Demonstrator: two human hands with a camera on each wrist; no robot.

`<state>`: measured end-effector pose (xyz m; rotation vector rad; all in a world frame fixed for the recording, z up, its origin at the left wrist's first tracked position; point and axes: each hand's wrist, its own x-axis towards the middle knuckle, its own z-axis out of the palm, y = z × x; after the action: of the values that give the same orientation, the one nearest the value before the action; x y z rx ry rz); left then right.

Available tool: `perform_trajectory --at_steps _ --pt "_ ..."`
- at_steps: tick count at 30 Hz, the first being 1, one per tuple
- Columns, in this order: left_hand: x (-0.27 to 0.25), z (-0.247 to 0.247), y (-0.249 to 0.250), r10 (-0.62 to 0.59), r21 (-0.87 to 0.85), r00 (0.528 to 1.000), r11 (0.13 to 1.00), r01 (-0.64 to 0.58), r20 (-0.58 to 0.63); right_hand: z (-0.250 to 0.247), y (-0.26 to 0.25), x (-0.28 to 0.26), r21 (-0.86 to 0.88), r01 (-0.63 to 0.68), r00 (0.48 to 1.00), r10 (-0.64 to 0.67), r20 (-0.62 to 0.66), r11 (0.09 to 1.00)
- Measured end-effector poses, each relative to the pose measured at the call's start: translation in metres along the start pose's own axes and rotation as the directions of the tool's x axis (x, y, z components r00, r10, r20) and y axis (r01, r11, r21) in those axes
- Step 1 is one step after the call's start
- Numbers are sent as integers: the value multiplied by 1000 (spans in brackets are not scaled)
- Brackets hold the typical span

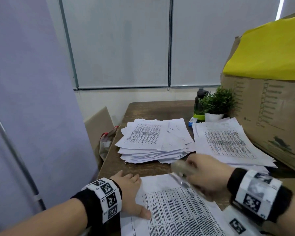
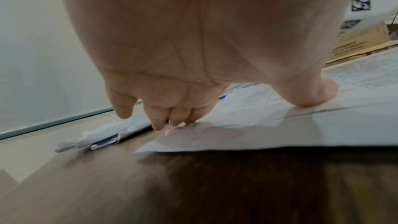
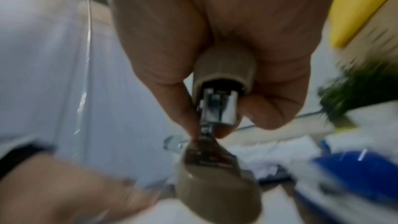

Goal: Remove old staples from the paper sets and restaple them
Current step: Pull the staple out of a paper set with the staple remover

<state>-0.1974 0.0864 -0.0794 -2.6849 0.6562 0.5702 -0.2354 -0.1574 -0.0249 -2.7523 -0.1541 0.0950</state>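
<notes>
At the left, the paper set point(image 1: 177, 215) is pinned flat to the desk point(image 1: 143, 113) by the left hand point(image 1: 128, 193), its fingers point(image 2: 157, 122) spread straight along the sheet's far edge and the thumb pressed on the print; nothing is gripped. That hold is best kept firm and close to the top corner, so the sheets cannot slide out of line. Moving right, the stapler point(image 1: 184, 172) is carried above the set's upper edge by the right hand point(image 1: 204, 176), fingers point(image 3: 176, 105) curled tightly round its beige body, the metal mouth gaping; the picture is blurred here. The corner should be fed fully into that mouth, edges squared, then squeezed once. Further right and behind, two stacks of papers point(image 1: 153, 142) wait near a potted plant point(image 1: 215, 104) and a cardboard box point(image 1: 266, 116).
</notes>
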Motion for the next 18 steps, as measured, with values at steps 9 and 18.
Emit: perform_trajectory --at_steps 9,18 --pt "-5 0 -13 51 -129 998 991 -45 36 57 -32 38 -12 91 975 -86 203 996" --pt "-6 -2 -12 50 -64 999 997 -49 18 73 -51 54 5 119 981 -118 156 993"
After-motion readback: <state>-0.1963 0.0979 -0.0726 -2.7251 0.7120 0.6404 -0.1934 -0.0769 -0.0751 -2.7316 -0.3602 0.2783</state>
